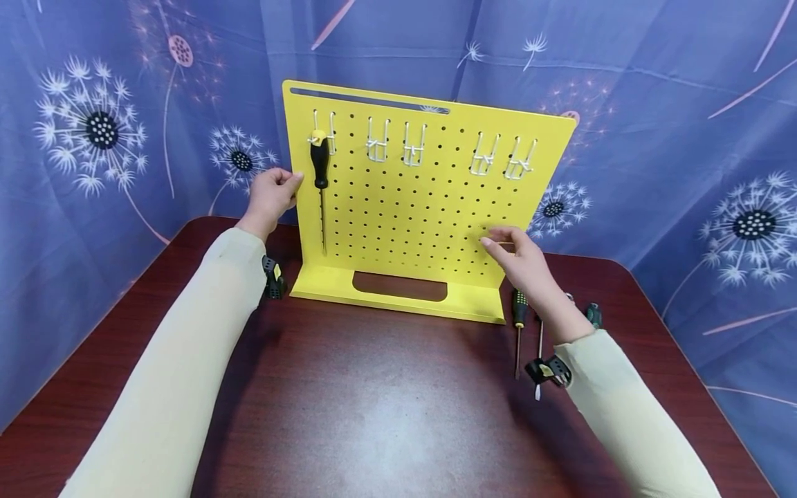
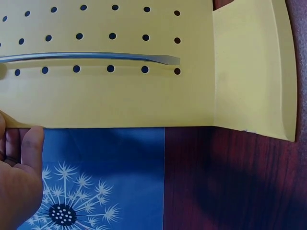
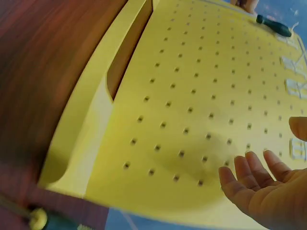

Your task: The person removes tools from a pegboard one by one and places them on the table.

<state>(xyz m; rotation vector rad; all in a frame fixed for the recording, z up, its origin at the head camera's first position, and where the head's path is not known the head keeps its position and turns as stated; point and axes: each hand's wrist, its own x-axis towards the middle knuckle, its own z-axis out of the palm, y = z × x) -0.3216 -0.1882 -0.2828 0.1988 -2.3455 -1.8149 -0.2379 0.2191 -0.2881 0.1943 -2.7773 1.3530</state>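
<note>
A yellow pegboard [image 1: 405,221] stands upright on its bent foot, tilted slightly back. My left hand [image 1: 272,197] grips its left edge, thumb and fingers at the rim in the left wrist view. Beside that hand a screwdriver [image 1: 320,162] with a black and yellow handle hangs from a white hook, its flat tip pointing down along the board. My right hand [image 1: 519,259] is in front of the board's lower right part, fingers spread and loosely bent, holding nothing. In the right wrist view its fingertips [image 3: 241,160] overlap the holes.
Several white wire hooks [image 1: 376,142] sit along the board's upper part. Right of the board, a screwdriver [image 1: 519,311] with a dark and yellow handle lies on the brown table [image 1: 349,387]. A green handle [image 1: 593,315] lies farther right. A blue dandelion-print curtain [image 1: 398,41] surrounds the table.
</note>
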